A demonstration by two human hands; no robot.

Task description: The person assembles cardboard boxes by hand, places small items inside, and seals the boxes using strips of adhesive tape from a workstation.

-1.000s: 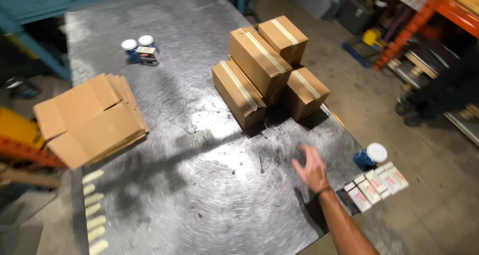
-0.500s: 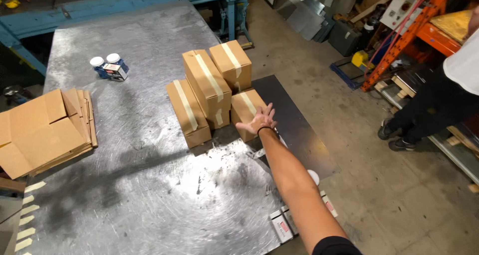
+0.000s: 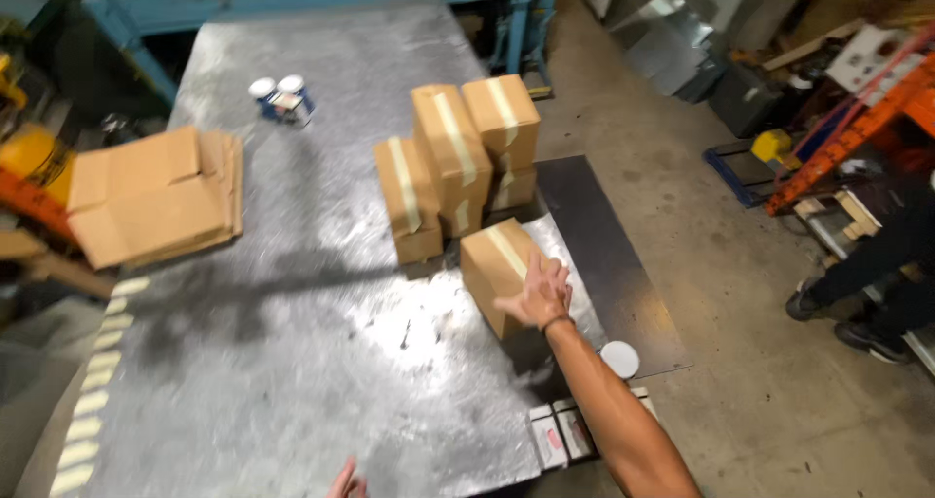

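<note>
My right hand [image 3: 538, 294] grips the near right side of a taped cardboard box [image 3: 499, 269] on the metal table [image 3: 292, 362]. The box stands a little apart from a stack of three other taped boxes [image 3: 450, 162] behind it. Only the fingertips of my left hand [image 3: 343, 482] show at the bottom edge, apart and holding nothing.
A pile of flattened cardboard [image 3: 151, 198] lies at the table's left edge. Two white-lidded jars [image 3: 280, 99] stand at the far end. A white lid [image 3: 619, 359] and small flat packs [image 3: 560, 432] sit near the front right corner. Another person's legs [image 3: 877, 274] are at the right.
My right hand has taken hold of the near box and drawn it toward me, away from the stack. My left fingertips have come into view at the bottom.
</note>
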